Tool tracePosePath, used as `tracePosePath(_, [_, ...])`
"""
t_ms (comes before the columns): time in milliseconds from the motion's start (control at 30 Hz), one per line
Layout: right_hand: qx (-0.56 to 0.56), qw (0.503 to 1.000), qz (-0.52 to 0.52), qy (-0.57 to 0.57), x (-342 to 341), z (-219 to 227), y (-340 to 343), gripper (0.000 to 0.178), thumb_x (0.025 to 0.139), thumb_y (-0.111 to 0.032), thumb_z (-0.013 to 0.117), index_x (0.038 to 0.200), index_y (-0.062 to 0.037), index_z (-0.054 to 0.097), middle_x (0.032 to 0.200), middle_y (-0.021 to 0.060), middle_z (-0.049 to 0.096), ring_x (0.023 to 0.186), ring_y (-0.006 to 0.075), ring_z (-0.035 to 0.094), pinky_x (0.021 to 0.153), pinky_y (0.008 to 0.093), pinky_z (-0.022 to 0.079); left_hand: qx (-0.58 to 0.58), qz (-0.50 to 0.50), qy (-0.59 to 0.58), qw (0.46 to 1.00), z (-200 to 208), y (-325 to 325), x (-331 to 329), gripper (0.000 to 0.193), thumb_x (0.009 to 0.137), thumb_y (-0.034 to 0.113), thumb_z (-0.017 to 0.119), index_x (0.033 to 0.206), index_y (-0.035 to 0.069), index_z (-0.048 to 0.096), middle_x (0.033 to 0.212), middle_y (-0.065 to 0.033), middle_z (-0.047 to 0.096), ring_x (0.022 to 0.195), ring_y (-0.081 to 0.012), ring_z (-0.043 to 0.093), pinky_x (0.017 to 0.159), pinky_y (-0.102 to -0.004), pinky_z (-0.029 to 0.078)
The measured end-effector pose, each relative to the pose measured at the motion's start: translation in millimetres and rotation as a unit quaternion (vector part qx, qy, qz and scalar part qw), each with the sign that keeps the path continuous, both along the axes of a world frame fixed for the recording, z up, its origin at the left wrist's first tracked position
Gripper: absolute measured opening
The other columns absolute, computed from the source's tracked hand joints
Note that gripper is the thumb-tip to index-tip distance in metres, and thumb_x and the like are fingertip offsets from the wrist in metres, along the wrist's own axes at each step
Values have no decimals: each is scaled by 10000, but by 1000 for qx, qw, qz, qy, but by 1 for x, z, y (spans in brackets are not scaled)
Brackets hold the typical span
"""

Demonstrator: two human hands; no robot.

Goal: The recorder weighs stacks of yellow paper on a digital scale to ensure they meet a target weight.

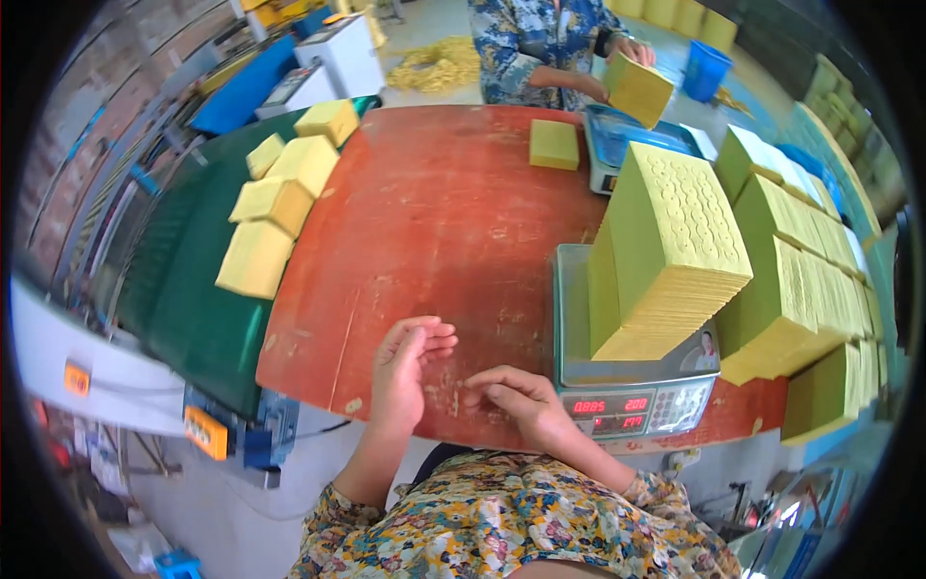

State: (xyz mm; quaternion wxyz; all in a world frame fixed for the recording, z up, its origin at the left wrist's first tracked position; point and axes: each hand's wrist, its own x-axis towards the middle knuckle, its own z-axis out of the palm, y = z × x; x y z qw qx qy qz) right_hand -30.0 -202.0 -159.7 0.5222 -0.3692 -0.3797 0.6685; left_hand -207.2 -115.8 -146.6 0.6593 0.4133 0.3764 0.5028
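Note:
My left hand (403, 367) hovers over the near part of the red tabletop (424, 241), fingers stretched out and slightly curved, with nothing in it. Beside it, my right hand (519, 398) is also empty, its fingers loosely extended toward the left one. Just right of that hand is a digital scale (571, 333) with a lit red display. A tall stack of yellow paper sheets (632, 261), embossed with round patterns on top, stands upright on its pan. Neither hand touches the stack.
On the left, a green conveyor belt (183, 280) carries several yellow paper blocks (256, 259). More stacks of yellow paper (781, 299) crowd the right edge. Across the table, a co-worker (526, 48) holds a yellow block (639, 92) above a second scale (600, 145); another block (554, 145) lies nearby.

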Motion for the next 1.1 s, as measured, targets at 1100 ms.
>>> tracePosePath(1100, [68,913,-213,-342,-53,-116,81,351,792,54,682,1137,17,630,1023,174,660,925,304,667,791,374,542,596,-163,441,651,-112,458,321,131,775,173,704,818,61,651,862,-147,647,885,-348,639,751,-474,524])
